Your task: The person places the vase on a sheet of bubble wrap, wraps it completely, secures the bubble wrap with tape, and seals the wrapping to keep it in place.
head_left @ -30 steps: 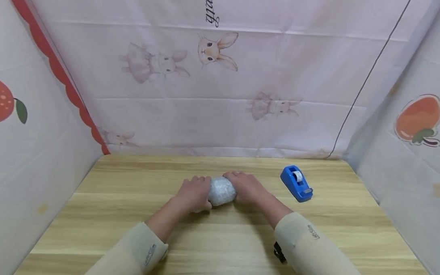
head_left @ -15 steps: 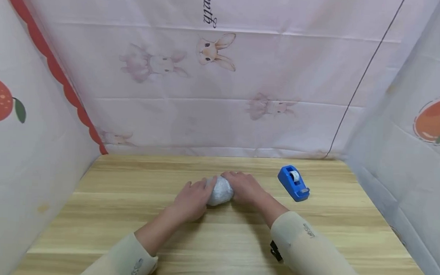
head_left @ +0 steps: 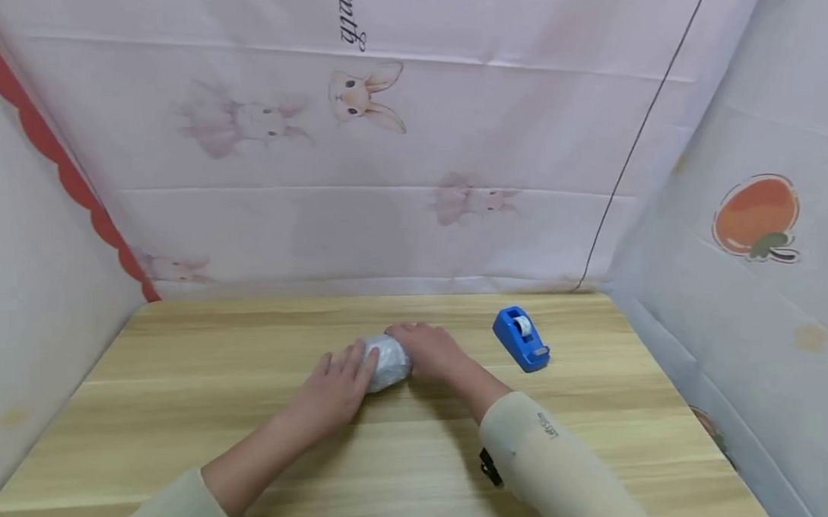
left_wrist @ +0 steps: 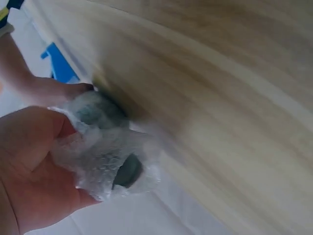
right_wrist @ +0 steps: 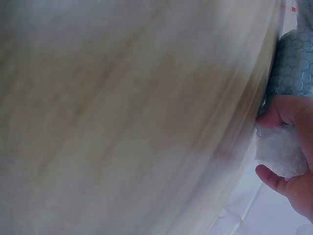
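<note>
A bundle in clear bubble wrap (head_left: 387, 362) lies on the wooden table between my two hands. Through the loose end of the wrap in the left wrist view, something dark green (left_wrist: 128, 171) shows; its kind is hidden. My left hand (head_left: 332, 389) rests against the bundle's left end, fingers stretched over its top and the palm facing that end. At the other end, my right hand (head_left: 430, 353) grips the bundle from behind. In the right wrist view, that hand's thumb and finger (right_wrist: 281, 110) hold the wrapping, with the rounded bubbles (right_wrist: 293, 63) beyond them.
A blue tape dispenser (head_left: 522, 338) with a roll of tape stands at the back right of the table (head_left: 197, 388). Printed cloth walls (head_left: 360, 234) enclose the table at the back and both sides.
The left hand has loosened from a curled grip to stretched fingers on the bundle's end. The right hand keeps its hold. The head view has swung to the right.
</note>
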Tool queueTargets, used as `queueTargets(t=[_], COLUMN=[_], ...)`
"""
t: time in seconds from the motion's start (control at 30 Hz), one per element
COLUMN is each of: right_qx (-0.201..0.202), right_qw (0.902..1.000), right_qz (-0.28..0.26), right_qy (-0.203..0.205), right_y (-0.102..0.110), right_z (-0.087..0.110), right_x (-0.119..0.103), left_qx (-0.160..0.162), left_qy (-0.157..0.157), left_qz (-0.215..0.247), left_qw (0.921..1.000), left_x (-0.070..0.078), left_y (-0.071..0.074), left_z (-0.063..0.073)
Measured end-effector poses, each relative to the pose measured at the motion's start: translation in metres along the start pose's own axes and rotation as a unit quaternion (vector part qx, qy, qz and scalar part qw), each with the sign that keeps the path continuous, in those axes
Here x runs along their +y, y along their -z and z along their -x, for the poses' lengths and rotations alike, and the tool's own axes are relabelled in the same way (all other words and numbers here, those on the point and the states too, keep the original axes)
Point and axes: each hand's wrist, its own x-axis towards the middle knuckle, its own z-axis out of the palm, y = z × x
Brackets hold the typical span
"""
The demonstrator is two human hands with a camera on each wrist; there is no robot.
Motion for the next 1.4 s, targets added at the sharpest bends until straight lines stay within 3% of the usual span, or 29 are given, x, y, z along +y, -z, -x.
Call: queueTargets(t=[0.13, 0.23, 0.4, 0.57, 0.67, 0.73, 0.83, 0.97, 1.03, 1.1, 1.2, 1.3, 1.4], right_qx=[-0.010, -0.015, -0.020, -0.029, -0.025, -0.023, -0.026, -0.038, -0.041, -0.035, -0.026, -0.012, 0.001], right_qw=[0.9993, 0.9988, 0.9992, 0.9991, 0.9986, 0.9980, 0.9973, 0.9978, 0.9978, 0.9977, 0.9972, 0.9961, 0.9869], right_qz=[0.011, 0.016, 0.013, 0.022, 0.044, 0.059, 0.069, 0.054, 0.051, 0.058, 0.069, 0.043, -0.011], right_qy=[-0.035, -0.045, -0.032, -0.023, -0.013, -0.006, -0.003, 0.003, 0.006, 0.008, -0.012, -0.076, -0.161], right_y=[0.003, 0.008, 0.010, 0.008, 0.007, 0.008, 0.009, 0.009, 0.008, 0.007, 0.007, 0.007, 0.007], right_z=[0.005, 0.010, 0.013, 0.011, 0.008, 0.007, 0.004, 0.002, 0.000, -0.002, -0.005, -0.007, -0.008], right_x=[0.003, 0.010, 0.015, 0.011, 0.006, 0.003, -0.002, -0.006, -0.007, -0.007, -0.006, -0.004, -0.002], left_qx=[-0.056, -0.065, -0.014, 0.059, 0.103, 0.110, 0.069, -0.011, -0.023, -0.027, -0.030, -0.027, -0.017], left_qy=[-0.023, -0.039, -0.037, -0.023, -0.015, -0.005, 0.016, 0.045, 0.054, 0.056, 0.060, 0.072, 0.097], left_qz=[0.019, 0.042, 0.088, 0.152, 0.199, 0.242, 0.305, 0.383, 0.403, 0.401, 0.370, 0.344, 0.334], left_qw=[0.9980, 0.9962, 0.9953, 0.9864, 0.9744, 0.9640, 0.9496, 0.9227, 0.9131, 0.9140, 0.9266, 0.9358, 0.9376], left_x=[0.008, 0.016, 0.020, 0.011, 0.003, -0.004, -0.012, -0.021, -0.022, -0.021, -0.020, -0.017, -0.013], left_y=[0.011, 0.021, 0.034, 0.036, 0.032, 0.027, 0.016, -0.002, -0.008, -0.011, -0.012, -0.014, -0.017], left_z=[-0.002, -0.009, -0.021, -0.034, -0.045, -0.053, -0.059, -0.057, -0.054, -0.052, -0.051, -0.051, -0.051])
